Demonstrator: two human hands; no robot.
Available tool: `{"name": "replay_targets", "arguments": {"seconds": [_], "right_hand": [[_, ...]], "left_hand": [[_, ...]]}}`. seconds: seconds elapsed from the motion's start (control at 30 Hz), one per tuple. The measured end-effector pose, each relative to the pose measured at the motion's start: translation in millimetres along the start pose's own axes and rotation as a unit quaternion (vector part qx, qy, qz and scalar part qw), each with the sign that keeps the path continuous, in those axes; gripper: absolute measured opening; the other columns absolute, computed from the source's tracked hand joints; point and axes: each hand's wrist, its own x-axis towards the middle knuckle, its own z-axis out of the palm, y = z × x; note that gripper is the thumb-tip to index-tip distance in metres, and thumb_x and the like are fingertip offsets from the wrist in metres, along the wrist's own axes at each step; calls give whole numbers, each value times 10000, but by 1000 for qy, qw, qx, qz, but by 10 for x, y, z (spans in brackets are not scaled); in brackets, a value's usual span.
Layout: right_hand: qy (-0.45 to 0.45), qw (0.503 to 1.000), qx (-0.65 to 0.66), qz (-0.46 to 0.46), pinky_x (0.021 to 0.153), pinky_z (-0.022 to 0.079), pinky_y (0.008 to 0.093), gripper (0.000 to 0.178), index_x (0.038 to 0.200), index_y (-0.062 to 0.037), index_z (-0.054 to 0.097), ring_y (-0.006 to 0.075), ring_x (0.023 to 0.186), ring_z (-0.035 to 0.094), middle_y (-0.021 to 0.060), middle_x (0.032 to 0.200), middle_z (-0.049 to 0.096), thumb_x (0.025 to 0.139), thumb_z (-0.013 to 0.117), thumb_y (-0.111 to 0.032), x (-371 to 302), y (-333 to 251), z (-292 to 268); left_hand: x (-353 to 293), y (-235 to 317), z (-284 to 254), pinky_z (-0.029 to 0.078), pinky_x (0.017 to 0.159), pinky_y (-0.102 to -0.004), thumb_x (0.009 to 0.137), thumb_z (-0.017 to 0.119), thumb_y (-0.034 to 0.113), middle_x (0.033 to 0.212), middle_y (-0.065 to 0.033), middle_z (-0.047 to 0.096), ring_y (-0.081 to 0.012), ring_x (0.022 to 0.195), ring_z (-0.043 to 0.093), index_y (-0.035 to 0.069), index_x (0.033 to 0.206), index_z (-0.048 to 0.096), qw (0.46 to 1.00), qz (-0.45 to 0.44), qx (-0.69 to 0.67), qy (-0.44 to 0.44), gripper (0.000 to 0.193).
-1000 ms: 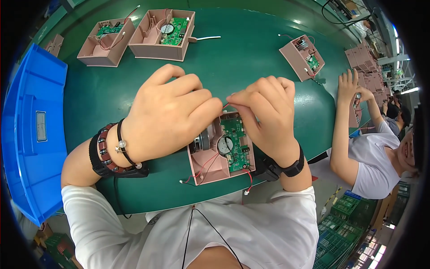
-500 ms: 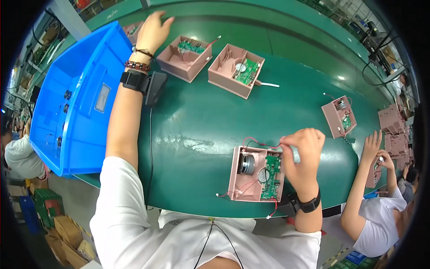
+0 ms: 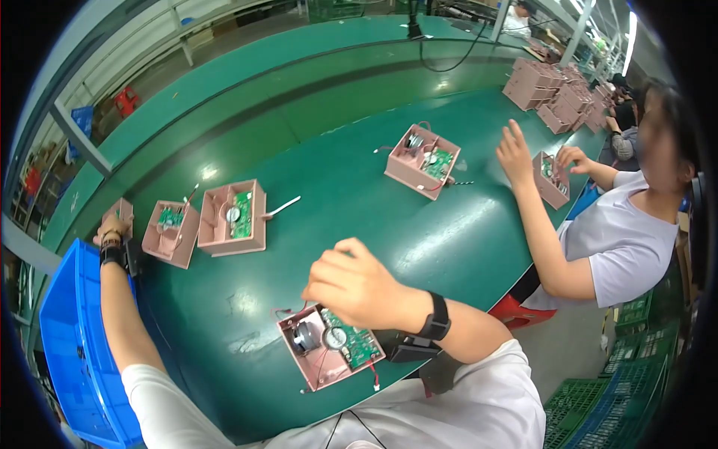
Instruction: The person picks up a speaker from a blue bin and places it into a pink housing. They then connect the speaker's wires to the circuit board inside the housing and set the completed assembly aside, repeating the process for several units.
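Note:
In front of me on the green bench lies an open pink plastic box (image 3: 305, 367) holding a round speaker (image 3: 304, 337), a green circuit board (image 3: 351, 340) and a white round part. Over its far edge is my right hand (image 3: 359, 288), fingertips closed on a thin red-and-black wire (image 3: 286, 310) that runs out of the box. Stretched to the far left, my left hand (image 3: 112, 227) has its fingers bent at the near edge of another pink box (image 3: 123, 209). That hand is small in view and its grip partly hidden.
Beside my left arm stands a blue bin (image 3: 71, 314). Two open pink boxes (image 3: 170, 233) (image 3: 232, 217) sit at the left, another box (image 3: 423, 161) farther back. At right a co-worker (image 3: 621, 232) handles a pink box (image 3: 552, 179); more boxes (image 3: 550, 93) are stacked beyond.
My view has swung to the right, showing more of the co-worker. The left hand, earlier spread beside the far-left box, is now at its edge. The right hand stays with the wire.

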Motion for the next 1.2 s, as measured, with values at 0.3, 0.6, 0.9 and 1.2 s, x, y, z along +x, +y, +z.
{"name": "replay_targets", "arguments": {"seconds": [0.3,0.6,0.9,1.2], "right_hand": [[13,1000,11,-7,742,384,337,129,795,-123,592,175,725,529,6,747,500,704,640,-44,32,9,34],[10,1000,14,-6,734,385,340,161,785,-109,593,186,719,531,5,748,518,677,705,-69,-8,25,12],[-49,994,76,-54,726,404,336,189,789,-111,598,191,716,537,-1,756,548,653,720,-64,14,-69,-38],[-25,992,124,-21,688,358,346,207,796,-106,595,203,679,501,-4,764,574,644,724,-49,66,-80,-71]], "left_hand": [[-323,463,-818,454,912,-484,831,566,306,1155,-187,618,-363,1104,567,111,1140,592,999,-9,-36,11,367],[-1575,2171,-2363,507,685,-432,770,628,269,886,-163,653,-330,828,631,55,953,610,890,278,-214,292,282],[-2501,3374,-2176,502,669,-406,740,690,188,807,-89,604,-293,787,601,59,842,578,769,490,-318,261,199],[-2530,3244,-2019,476,746,-396,788,662,175,930,-98,588,-293,866,571,63,939,576,731,495,-402,244,206]]}}
